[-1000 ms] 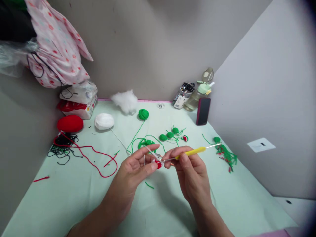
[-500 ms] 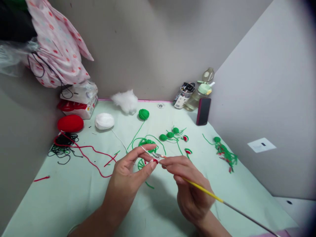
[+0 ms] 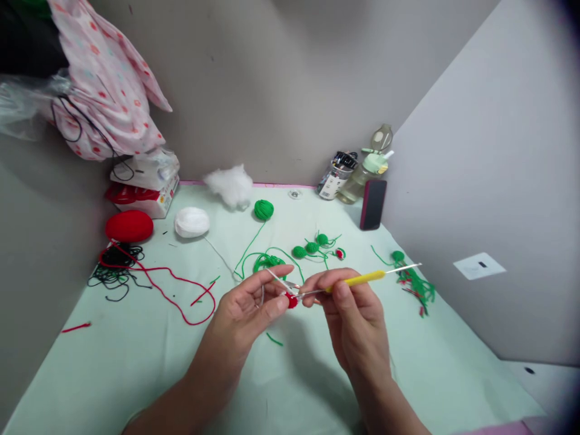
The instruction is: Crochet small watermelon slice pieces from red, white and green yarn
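Note:
My left hand (image 3: pixel 247 311) pinches a small red crocheted piece (image 3: pixel 291 299) between thumb and forefinger, with a white strand running over the forefinger. My right hand (image 3: pixel 351 311) grips a crochet hook with a yellow handle (image 3: pixel 362 278), its metal tip at the red piece and its tail pointing right. Both hands hover above the pale green table cover (image 3: pixel 136 362), just in front of a loose tangle of green yarn (image 3: pixel 267 261).
On the cover lie a red yarn ball (image 3: pixel 129 226), a white yarn ball (image 3: pixel 192 222), a green yarn ball (image 3: pixel 263 209), white stuffing (image 3: pixel 229 183), black and red loose threads (image 3: pixel 115 270), small green crocheted pieces (image 3: pixel 312 246) and green scraps (image 3: pixel 414 284). A dark phone (image 3: pixel 373 204), jar and bottle stand at the back right.
Half a second ago the hook hung down to the lower right in my right hand. Now it is raised level again with its tip at the red piece. My left hand barely moved.

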Motion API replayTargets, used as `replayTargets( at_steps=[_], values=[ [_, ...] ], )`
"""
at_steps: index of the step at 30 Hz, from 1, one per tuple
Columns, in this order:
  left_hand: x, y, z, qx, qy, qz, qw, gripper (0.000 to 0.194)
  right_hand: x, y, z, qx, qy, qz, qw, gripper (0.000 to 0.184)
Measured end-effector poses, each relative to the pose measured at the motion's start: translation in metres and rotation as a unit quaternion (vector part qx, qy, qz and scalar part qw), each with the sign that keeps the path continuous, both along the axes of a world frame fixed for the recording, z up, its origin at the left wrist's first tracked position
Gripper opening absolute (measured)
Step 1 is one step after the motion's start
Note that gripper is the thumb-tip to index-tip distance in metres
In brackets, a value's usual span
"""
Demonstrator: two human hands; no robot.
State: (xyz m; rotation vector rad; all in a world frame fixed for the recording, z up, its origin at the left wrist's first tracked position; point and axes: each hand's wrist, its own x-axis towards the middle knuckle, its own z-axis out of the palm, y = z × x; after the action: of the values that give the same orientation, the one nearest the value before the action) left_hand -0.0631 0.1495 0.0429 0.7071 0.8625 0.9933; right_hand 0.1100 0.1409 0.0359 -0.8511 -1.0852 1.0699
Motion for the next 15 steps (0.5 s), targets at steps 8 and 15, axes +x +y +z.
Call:
replayTargets(
  at_steps=[8,15],
  values=[
    [-0.0014,-0.0022,-0.0023,0.04,0.052,0.018,0.998,0.027,0.0002,-0.0034,-0.0031,0.052,-0.064,-0.011,0.996,0.021],
    [0.0,-0.0012,-0.0075,0.088,0.133,0.062,0.985,0.026,-0.0033,-0.0079,0.0009,0.147,-0.169,-0.056,0.973,0.023]
  ],
)
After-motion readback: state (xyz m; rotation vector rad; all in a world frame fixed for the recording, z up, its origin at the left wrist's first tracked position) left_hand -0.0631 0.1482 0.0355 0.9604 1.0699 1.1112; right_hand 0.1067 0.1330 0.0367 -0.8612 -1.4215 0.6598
